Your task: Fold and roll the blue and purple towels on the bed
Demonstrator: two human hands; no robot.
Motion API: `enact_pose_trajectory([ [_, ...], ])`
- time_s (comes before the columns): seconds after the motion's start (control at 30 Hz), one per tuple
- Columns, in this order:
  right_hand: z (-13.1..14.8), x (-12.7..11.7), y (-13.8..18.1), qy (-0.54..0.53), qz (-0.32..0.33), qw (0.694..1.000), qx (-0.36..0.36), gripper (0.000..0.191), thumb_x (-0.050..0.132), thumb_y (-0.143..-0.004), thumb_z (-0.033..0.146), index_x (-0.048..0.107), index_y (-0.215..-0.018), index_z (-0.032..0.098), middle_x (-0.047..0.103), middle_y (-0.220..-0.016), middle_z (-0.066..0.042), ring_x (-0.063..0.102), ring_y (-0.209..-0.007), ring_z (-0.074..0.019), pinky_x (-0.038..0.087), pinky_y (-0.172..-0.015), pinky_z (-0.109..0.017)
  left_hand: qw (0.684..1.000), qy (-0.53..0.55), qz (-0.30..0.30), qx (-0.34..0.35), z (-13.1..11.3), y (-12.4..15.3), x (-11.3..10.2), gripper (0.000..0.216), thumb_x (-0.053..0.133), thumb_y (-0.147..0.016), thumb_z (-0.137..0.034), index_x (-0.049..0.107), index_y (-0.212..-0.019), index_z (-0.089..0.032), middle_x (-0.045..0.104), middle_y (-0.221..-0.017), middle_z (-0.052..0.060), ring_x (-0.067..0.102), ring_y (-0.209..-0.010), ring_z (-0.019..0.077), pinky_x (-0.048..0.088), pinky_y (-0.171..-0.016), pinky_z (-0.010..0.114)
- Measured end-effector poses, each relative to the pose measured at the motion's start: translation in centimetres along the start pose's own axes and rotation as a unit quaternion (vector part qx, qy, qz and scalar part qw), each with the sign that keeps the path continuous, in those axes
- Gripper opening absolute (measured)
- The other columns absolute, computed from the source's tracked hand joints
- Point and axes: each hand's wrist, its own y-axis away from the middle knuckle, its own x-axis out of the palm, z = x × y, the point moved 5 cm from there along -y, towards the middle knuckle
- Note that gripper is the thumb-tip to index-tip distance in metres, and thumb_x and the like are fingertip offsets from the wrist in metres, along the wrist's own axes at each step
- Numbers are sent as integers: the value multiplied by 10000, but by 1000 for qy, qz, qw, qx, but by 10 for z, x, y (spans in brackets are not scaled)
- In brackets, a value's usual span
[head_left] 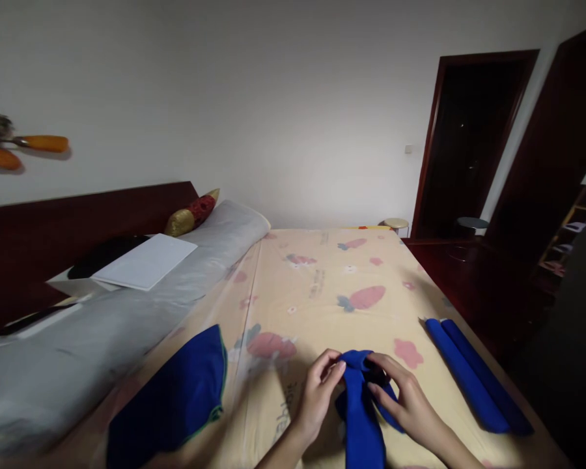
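Observation:
A blue cloth strip (364,417) is between my hands over the bed, crossed or looped over itself at the top, with one long end hanging toward me. My left hand (320,394) is closed on the upper left of the fold, thumb and fingertips pinching the fabric. On the other side, my right hand (405,397) has its fingers curved over the top of the loop and its thumb at the dark opening. The exact shape of the loop is partly hidden by my fingers. A blue cloth with green edging (176,391) lies spread out left of my hands.
Two blue rolled cloths (473,378) lie side by side near the bed's right edge. The patterned bedsheet (317,326) covers the bed. Along the headboard, a long grey cushion (176,293) carries a white flat board (146,260). Stools (395,223) stand beyond the bed.

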Motion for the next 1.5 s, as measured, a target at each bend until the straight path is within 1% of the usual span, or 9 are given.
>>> enact_pose_trajectory([
  [0.23,-5,14,-5,15,-6,999,-33,226,462,-917,375,545,-776,218,561,-770,-20,528,-759,-172,427,-698,-297,987,-90,126,31,-4,7,16,257,606,-825,-435,585,-762,-186,512,-713,-28,457,-683,126,357,-653,252],
  [0.4,-3,11,-1,-44,0,998,-39,246,390,-950,382,549,-855,221,575,-847,-26,541,-822,-171,425,-758,-296,979,-113,153,70,-14,6,16,236,669,-771,-403,569,-731,-194,545,-806,8,510,-799,166,387,-729,278],
  [0.53,-3,12,0,-61,9,998,-11,262,381,-949,421,548,-930,220,604,-856,-26,566,-802,-167,446,-753,-284,987,-58,143,51,-11,5,11,235,553,-849,-396,585,-1013,-231,558,-1141,64,527,-1042,213,402,-853,322],
  [0.63,-2,20,1,-48,47,998,5,309,378,-949,433,582,-1043,220,655,-953,-56,603,-877,-185,461,-823,-302,983,12,182,21,-6,7,13,436,487,-834,-266,470,-1269,-268,514,-1323,70,438,-1243,236,317,-1023,392],
  [0.77,4,23,3,-27,81,996,3,376,380,-952,423,577,-1218,246,636,-1219,-99,587,-1101,-218,426,-965,-345,970,10,242,1,0,11,18,667,514,-684,-148,428,-1336,-259,584,-1244,56,460,-1229,247,289,-1044,413],
  [0.97,13,12,1,0,86,996,-24,332,377,-956,373,622,-1145,251,681,-1139,-85,632,-1030,-205,467,-916,-329,974,-90,205,15,2,6,8,455,568,-667,-158,590,-1118,-219,611,-985,12,529,-967,203,375,-874,326],
  [1.17,-8,-1,0,38,3,999,-16,317,404,-934,404,639,-1042,220,706,-1062,-101,657,-962,-217,508,-859,-330,957,-182,224,-10,19,-2,-1,82,620,-669,-244,620,-725,-185,514,-728,-39,475,-748,151,361,-721,266],
  [1.33,-26,-24,-1,78,-119,990,9,319,461,-899,451,655,-1005,221,725,-1001,-87,665,-949,-240,521,-830,-339,978,-171,121,9,28,-15,-16,106,607,-668,-290,549,-698,-207,472,-702,-43,448,-710,149,344,-683,271],
  [1.5,-28,-42,-1,143,-171,975,26,342,545,-829,547,640,-801,220,685,-730,-28,625,-634,-187,488,-589,-270,987,-153,27,33,20,-24,-35,246,584,-731,-348,392,-636,-227,339,-609,-83,361,-613,117,300,-604,253],
])
